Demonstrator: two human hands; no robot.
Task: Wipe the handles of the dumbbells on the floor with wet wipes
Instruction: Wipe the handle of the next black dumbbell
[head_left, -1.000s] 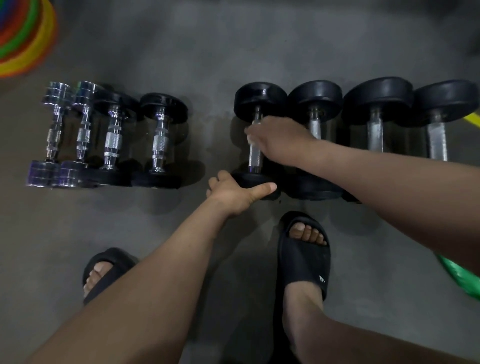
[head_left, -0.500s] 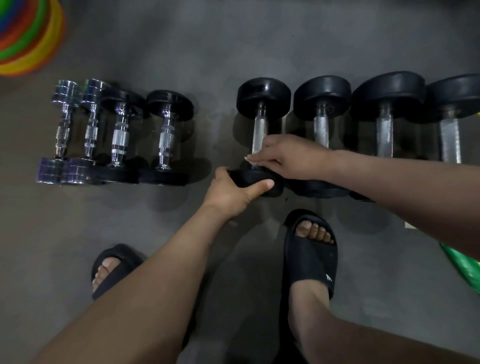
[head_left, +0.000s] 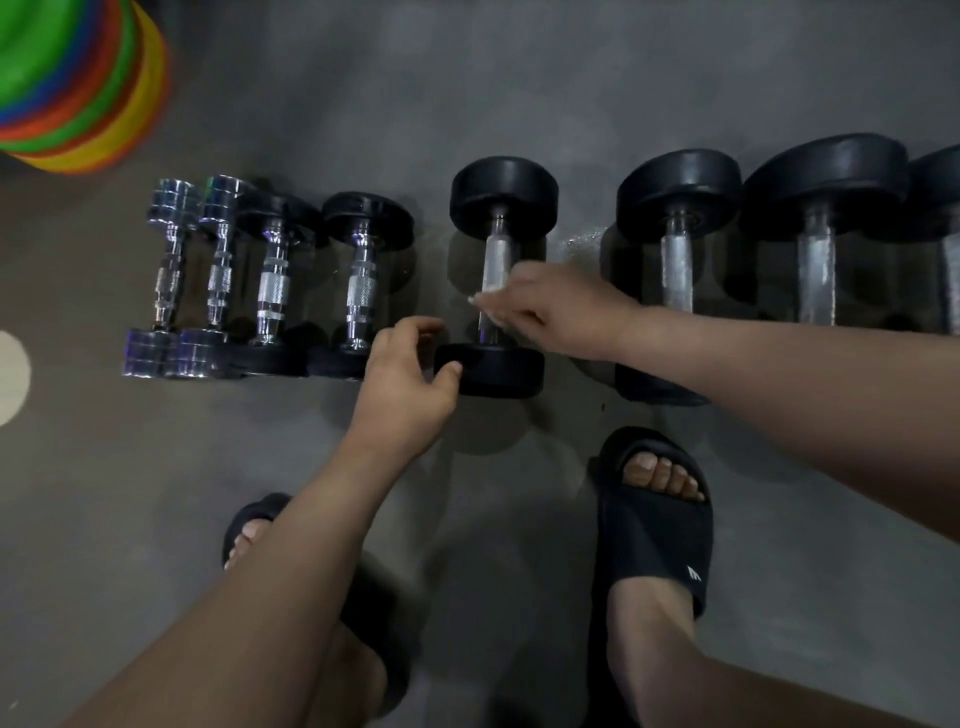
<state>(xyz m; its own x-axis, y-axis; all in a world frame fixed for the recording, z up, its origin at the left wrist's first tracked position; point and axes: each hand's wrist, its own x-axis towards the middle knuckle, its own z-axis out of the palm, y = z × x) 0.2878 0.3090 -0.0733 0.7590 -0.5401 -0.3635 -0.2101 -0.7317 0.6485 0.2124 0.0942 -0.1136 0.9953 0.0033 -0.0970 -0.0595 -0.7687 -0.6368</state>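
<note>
Black round-plated dumbbell (head_left: 504, 200) lies on the matte grey floor (head_left: 519, 78), its knurled steel handle (head_left: 496, 260) running away from the person. The right hand (head_left: 556, 312) pinches a white wet wipe (head_left: 485, 304) against the handle, grip narrow; the left hand (head_left: 410, 379) curls its grip round the near plate (head_left: 498, 371).

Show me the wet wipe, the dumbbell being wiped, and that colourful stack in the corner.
wet wipe (head_left: 487, 307): head view, on the white bit showing against the handle.
dumbbell (head_left: 497, 260): head view, on the middle of its bare metal handle.
colourful stack (head_left: 78, 88): head view, top left, on the layered rims.
</note>
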